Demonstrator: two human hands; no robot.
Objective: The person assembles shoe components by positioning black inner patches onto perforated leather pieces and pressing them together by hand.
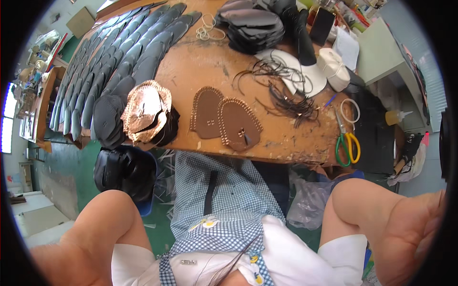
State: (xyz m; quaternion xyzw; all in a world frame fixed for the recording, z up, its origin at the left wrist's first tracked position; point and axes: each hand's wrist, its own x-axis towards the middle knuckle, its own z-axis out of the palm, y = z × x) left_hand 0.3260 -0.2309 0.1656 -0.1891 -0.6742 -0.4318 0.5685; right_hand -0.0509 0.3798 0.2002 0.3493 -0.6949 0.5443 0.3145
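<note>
Both my hands are raised close to the camera, away from the table. My left hand (62, 264) is at the lower left rim, blurred and cut off, with its fingers hidden. My right hand (410, 231) is at the right rim; its fingers run out of the picture, so whether it holds anything is unclear. Near the table's front edge lie two brown shoe-upper pieces (240, 123) with gold-coloured edging, one overlapping the other. To their left is a stack of shiny copper-coloured pieces (149, 102), beside a stack of black pieces (107, 119).
Overlapping rows of dark grey pieces (114, 57) cover the table's left. Thin dark strips (291, 95), scissors (347, 145) with green and yellow handles, a white roll (333, 69), a phone (322, 26) and black pieces (253, 28) are farther right. A blue bin (150, 183) stands below.
</note>
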